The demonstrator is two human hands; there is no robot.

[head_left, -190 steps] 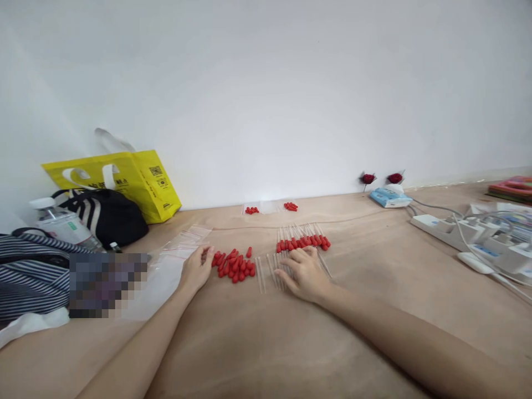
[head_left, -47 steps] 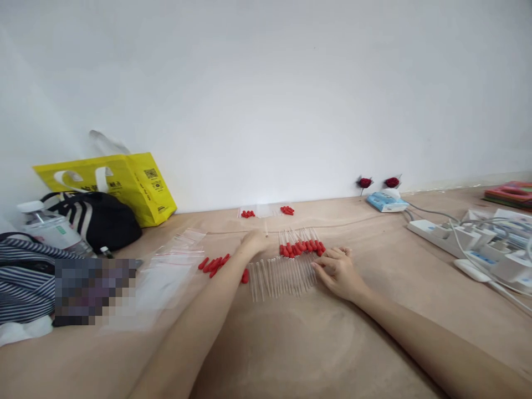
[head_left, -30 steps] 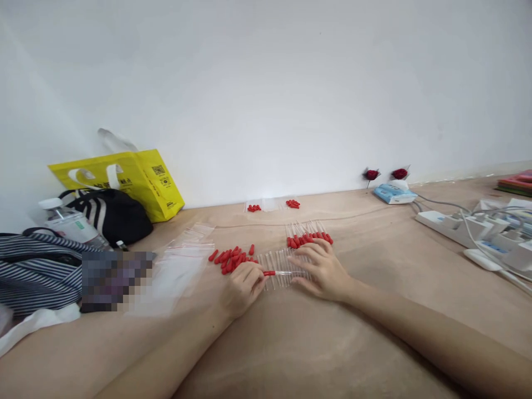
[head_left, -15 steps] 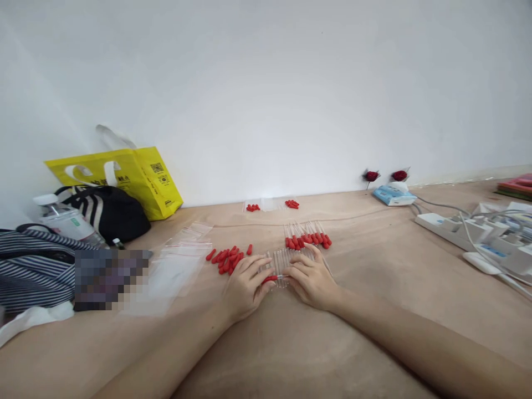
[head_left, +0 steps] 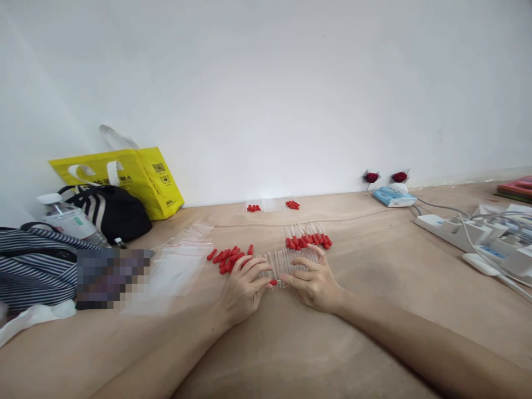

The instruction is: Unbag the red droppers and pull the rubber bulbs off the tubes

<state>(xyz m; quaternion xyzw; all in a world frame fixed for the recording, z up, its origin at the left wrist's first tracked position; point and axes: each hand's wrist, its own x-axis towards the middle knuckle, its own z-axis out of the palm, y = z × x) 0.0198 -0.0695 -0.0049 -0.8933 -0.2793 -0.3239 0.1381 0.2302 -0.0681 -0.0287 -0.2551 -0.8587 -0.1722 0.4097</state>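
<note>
My left hand point(head_left: 246, 288) is closed, thumb against fingertips, on a red rubber dropper bulb whose end point(head_left: 273, 282) peeks out between them. Beneath and between both hands lies a row of clear glass dropper tubes point(head_left: 282, 259), side by side. My right hand point(head_left: 319, 284) rests over the right part of that row, its fingers apart and touching the tubes; the thumb is hidden. Just beyond it lie several droppers with red bulbs fitted point(head_left: 310, 241), glass ends pointing away. A loose pile of red bulbs point(head_left: 226, 257) sits beside my left hand.
Clear zip bags point(head_left: 170, 277) lie to the left. Against the wall are small bags of red bulbs point(head_left: 293, 205). A yellow bag point(head_left: 162, 183), black pouch point(head_left: 120, 213) and bottle point(head_left: 75, 221) stand at left. A power strip point(head_left: 469, 238) with cables lies at right.
The red bulb between my hands has drawn left, mostly hidden in my left hand. My right fingertips have parted from it and spread over the glass tubes.
</note>
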